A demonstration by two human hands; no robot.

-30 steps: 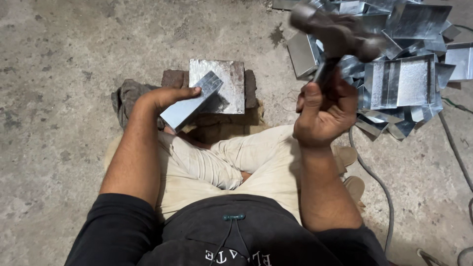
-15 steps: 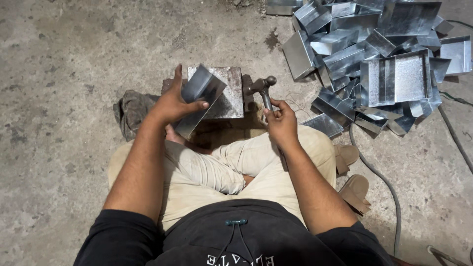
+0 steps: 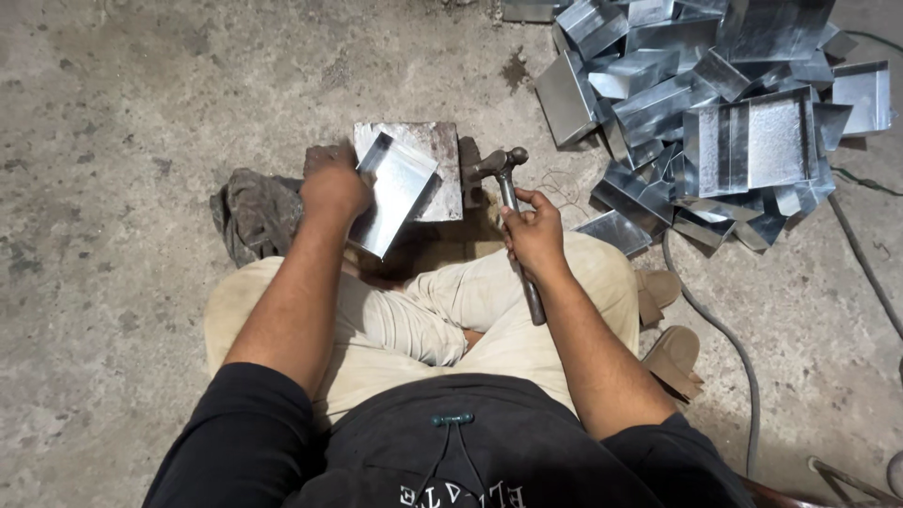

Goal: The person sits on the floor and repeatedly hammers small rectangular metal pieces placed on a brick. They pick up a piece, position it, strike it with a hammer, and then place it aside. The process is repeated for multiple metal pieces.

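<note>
Now my left hand (image 3: 331,183) grips the folded sheet-metal piece (image 3: 395,193) – tilted on the flat steel block (image 3: 435,160) before my crossed legs. Beside it my right hand (image 3: 534,230) clasps the hammer (image 3: 508,202) – head just off the block's right edge.

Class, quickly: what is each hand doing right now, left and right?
Left hand: closed on the folded metal sheet piece, holding it on the metal block.
Right hand: closed around the hammer handle.
</note>
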